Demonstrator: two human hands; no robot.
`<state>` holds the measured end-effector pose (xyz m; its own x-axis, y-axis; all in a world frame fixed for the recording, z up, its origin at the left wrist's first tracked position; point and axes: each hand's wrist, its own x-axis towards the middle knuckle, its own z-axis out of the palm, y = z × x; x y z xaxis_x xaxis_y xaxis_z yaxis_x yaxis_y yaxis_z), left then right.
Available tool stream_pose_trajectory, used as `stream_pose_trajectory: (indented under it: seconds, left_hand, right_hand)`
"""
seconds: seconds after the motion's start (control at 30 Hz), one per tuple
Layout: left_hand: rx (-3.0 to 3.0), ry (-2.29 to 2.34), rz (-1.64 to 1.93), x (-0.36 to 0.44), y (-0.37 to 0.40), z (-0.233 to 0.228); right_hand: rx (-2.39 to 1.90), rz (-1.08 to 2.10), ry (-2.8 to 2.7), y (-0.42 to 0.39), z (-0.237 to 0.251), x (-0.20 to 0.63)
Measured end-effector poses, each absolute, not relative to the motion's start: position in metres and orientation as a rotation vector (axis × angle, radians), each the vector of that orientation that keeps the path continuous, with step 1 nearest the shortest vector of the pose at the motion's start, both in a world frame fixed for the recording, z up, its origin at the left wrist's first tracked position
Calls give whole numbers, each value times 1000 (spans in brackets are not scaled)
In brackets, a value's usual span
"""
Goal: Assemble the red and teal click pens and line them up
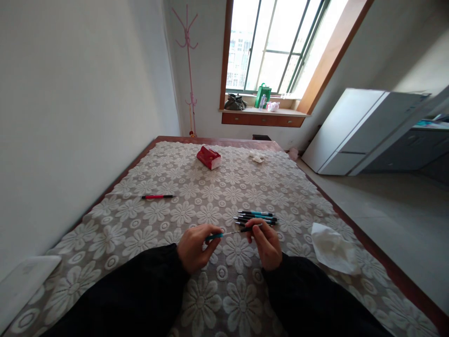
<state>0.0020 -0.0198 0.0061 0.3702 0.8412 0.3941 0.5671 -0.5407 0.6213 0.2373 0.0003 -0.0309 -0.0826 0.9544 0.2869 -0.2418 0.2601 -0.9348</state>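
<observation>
My left hand [198, 247] pinches a blue pen barrel [214, 237] near the front middle of the table. Facing it, my right hand [265, 243] grips the black part of a pen [249, 229]. A thin refill [230, 232] spans the gap between the two parts. Just beyond my right hand lie several black and blue pens [257, 214] side by side, partly covered by the fingers. Off to the left a red and black pen [157, 196] rests alone on the flowered tablecloth [182, 210].
A red tissue pack [209, 157] and a crumpled white scrap [257, 159] lie toward the far edge. White paper [333, 248] is at the right, and a white flat object [30, 285] at the near left. Beyond stand a coat rack [189, 61] and a fridge [361, 131].
</observation>
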Motion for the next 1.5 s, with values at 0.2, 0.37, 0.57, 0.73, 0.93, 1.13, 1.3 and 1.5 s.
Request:
stream_pose_trajectory:
  seconds: [0.2,0.37,0.57,0.73,0.93,1.13,1.3,1.5]
  left_hand:
    - [2266,1238,998,2,-19,3]
    - [2237,1305,1000,3,-18,3]
    - [2181,1332,1014,1,-19,4]
    - [2177,1346,964,-1,-18,2]
    - [2266,1296,874,-1,-16,3]
    - [2299,1259,887,-1,-17,3]
    - [2303,1300,835,0,-17,4]
    - [2311,1344,738,-1,-15,4]
  right_hand:
    - [-858,1140,-1294,0,-23,235]
    - [-963,1166,-1332,1,-6,216]
    - [-965,1068,-1375,1,-7,185]
    - [-859,829,-1805,10,-12,202]
    - [-761,565,-2046,19,-15,219]
    - [-774,433,-2096,18,-20,218]
    - [-826,334,-2183,20,-22,219]
    - [-833,365,-2208,14,-15,218]
